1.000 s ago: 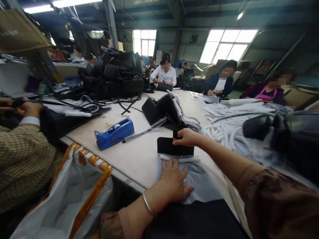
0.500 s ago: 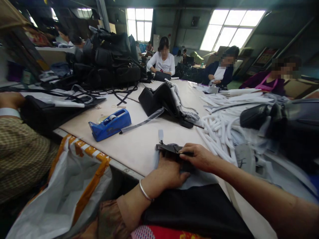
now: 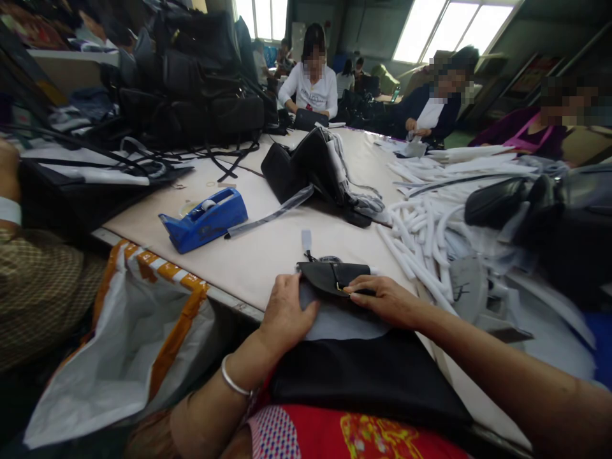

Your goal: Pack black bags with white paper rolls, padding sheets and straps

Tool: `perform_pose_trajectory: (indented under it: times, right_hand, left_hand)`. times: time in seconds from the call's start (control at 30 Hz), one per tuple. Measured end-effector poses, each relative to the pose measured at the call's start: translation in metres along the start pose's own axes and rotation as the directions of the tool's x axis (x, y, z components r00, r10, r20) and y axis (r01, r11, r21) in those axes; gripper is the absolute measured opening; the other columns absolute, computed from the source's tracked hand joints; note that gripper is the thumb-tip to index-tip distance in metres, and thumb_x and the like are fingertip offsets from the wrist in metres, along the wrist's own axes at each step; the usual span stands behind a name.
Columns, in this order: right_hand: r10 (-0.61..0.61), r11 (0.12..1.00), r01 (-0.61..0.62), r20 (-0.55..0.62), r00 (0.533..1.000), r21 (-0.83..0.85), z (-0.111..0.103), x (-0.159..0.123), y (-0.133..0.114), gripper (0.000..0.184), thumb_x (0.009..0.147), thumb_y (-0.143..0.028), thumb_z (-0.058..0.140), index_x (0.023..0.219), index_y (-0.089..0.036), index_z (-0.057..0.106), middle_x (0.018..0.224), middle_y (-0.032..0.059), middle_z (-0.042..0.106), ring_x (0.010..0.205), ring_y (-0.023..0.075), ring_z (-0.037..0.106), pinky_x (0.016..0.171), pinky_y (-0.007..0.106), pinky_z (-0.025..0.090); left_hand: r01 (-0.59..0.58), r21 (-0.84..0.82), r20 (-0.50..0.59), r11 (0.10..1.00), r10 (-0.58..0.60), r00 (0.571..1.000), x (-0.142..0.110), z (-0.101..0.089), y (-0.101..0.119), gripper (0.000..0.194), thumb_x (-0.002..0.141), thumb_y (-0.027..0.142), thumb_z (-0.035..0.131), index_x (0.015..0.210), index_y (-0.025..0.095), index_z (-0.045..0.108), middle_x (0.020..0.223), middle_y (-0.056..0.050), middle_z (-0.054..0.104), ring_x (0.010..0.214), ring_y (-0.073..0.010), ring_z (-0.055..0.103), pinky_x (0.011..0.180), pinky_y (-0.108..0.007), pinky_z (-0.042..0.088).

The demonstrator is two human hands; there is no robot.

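A small black wallet (image 3: 329,275) lies on a pale blue-grey sheet (image 3: 335,322) at the near edge of the table (image 3: 268,252). My left hand (image 3: 285,312) rests flat on the sheet, fingers stretched toward the wallet's left end. My right hand (image 3: 385,299) presses down on the wallet's right half, fingertips at its clasp. A small white tag (image 3: 306,240) sticks out beyond the wallet. A black cloth (image 3: 363,382) covers my lap below the sheet.
A blue tape dispenser (image 3: 203,218) sits to the left. A black bag (image 3: 306,169), white foam strips (image 3: 430,217) and a pile of black bags (image 3: 191,83) fill the table. A white sack with orange trim (image 3: 124,344) hangs at the left edge. Several people sit around.
The wallet has been folded shut and drawn nearer to me. My left hand slid left off the wallet onto the sheet; my right hand stays pressed on it. The view tilted down.
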State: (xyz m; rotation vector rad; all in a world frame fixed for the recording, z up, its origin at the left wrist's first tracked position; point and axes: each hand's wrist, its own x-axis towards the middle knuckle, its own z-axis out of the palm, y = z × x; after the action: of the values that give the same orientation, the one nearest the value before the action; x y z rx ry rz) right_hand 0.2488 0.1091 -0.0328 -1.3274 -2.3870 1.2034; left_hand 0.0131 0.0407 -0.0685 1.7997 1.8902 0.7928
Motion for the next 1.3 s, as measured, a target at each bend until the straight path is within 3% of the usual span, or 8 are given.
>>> perform_pose_trajectory:
  times: [0.1, 0.2, 0.43, 0.6, 0.7, 0.93, 1.1, 1.3]
  right_hand:
    - [0.003, 1.0, -0.003, 0.005, 1.0, 0.003, 0.002, 0.0, 0.001, 0.033, 0.09, -0.042, 0.057, 0.106, -0.021, 0.076, 0.115, 0.0077, 0.07, 0.106, 0.0238, 0.064, 0.097, 0.035, 0.048]
    - [-0.006, 1.0, 0.006, 0.03, 1.0, 0.003, 0.001, 0.0, 0.002, 0.033, 0.09, -0.043, 0.057, 0.106, -0.021, 0.076, 0.114, 0.0072, 0.07, 0.105, 0.0234, 0.064, 0.097, 0.035, 0.048]
    - [-0.019, 1.0, 0.019, 0.024, 1.0, -0.025, 0.0, -0.003, 0.0, 0.035, 0.091, -0.043, 0.057, 0.112, -0.021, 0.075, 0.119, 0.0073, 0.068, 0.11, 0.0237, 0.063, 0.102, 0.037, 0.046]
    - [-0.036, 0.998, 0.038, 0.038, 0.999, -0.054, 0.0, -0.004, 0.002, 0.032, 0.091, -0.041, 0.056, 0.109, -0.023, 0.075, 0.12, 0.0066, 0.066, 0.11, 0.0229, 0.063, 0.103, 0.036, 0.046]
    - [-0.052, 0.996, 0.054, 0.027, 0.998, -0.077, 0.0, -0.005, 0.003, 0.031, 0.091, -0.041, 0.056, 0.105, -0.022, 0.076, 0.119, 0.0072, 0.066, 0.108, 0.0233, 0.064, 0.102, 0.037, 0.047]
    - [-0.117, 0.971, 0.118, 0.017, 0.993, -0.206, 0.006, -0.008, -0.001, 0.028, 0.094, -0.034, 0.054, 0.106, -0.022, 0.076, 0.115, 0.0082, 0.067, 0.107, 0.0229, 0.063, 0.099, 0.036, 0.049]
    - [-0.206, 0.912, 0.204, 0.034, 0.978, -0.356, 0.012, -0.009, -0.002, 0.026, 0.096, -0.029, 0.052, 0.109, -0.02, 0.074, 0.112, 0.009, 0.066, 0.103, 0.022, 0.062, 0.096, 0.034, 0.049]
    - [-0.247, 0.691, 0.297, 0.17, 0.954, -0.659, 0.021, -0.011, -0.008, 0.029, 0.096, -0.024, 0.051, 0.118, -0.016, 0.066, 0.108, 0.0131, 0.065, 0.098, 0.0256, 0.058, 0.087, 0.038, 0.049]
  left_hand:
    - [0.18, -0.086, 0.133, 0.98, -0.168, 0.977, -0.003, -0.004, -0.01, 0.07, 0.078, 0.039, 0.067, 0.137, 0.007, 0.044, 0.118, -0.017, 0.059, 0.109, -0.0278, 0.059, 0.095, -0.041, 0.049]
    - [0.27, -0.13, 0.209, 0.954, -0.24, 0.948, -0.004, -0.005, -0.016, 0.073, 0.078, 0.045, 0.066, 0.137, 0.007, 0.045, 0.117, -0.017, 0.062, 0.106, -0.0284, 0.061, 0.091, -0.04, 0.05]
    - [0.423, -0.248, 0.223, 0.872, -0.374, 0.9, -0.017, -0.003, -0.02, 0.086, 0.072, 0.053, 0.072, 0.138, 0.004, 0.046, 0.116, -0.021, 0.063, 0.098, -0.0301, 0.064, 0.085, -0.039, 0.051]
    - [0.517, -0.499, 0.347, 0.696, -0.387, 0.855, -0.024, 0.003, -0.025, 0.059, 0.065, 0.051, 0.08, 0.107, 0.013, 0.065, 0.085, -0.01, 0.072, 0.083, -0.0277, 0.068, 0.069, -0.033, 0.052]
    - [0.546, -0.603, 0.411, 0.582, -0.36, 0.837, -0.026, 0.009, -0.026, 0.048, 0.064, 0.052, 0.081, 0.09, 0.014, 0.067, 0.076, -0.006, 0.071, 0.077, -0.026, 0.068, 0.063, -0.031, 0.051]
    - [0.548, -0.74, 0.461, 0.389, -0.299, 0.835, -0.027, 0.016, -0.023, 0.045, 0.064, 0.045, 0.082, 0.09, 0.014, 0.065, 0.083, -0.008, 0.073, 0.074, -0.0235, 0.068, 0.065, -0.031, 0.053]
    - [0.543, -0.743, 0.458, 0.391, -0.294, 0.839, -0.027, 0.019, -0.026, 0.043, 0.066, 0.042, 0.081, 0.094, 0.014, 0.065, 0.086, -0.009, 0.074, 0.078, -0.0244, 0.069, 0.066, -0.031, 0.054]
    - [0.521, -0.725, 0.435, 0.451, -0.286, 0.854, -0.025, 0.022, -0.028, 0.039, 0.069, 0.038, 0.078, 0.096, 0.014, 0.065, 0.089, -0.009, 0.074, 0.08, -0.0246, 0.069, 0.067, -0.031, 0.054]
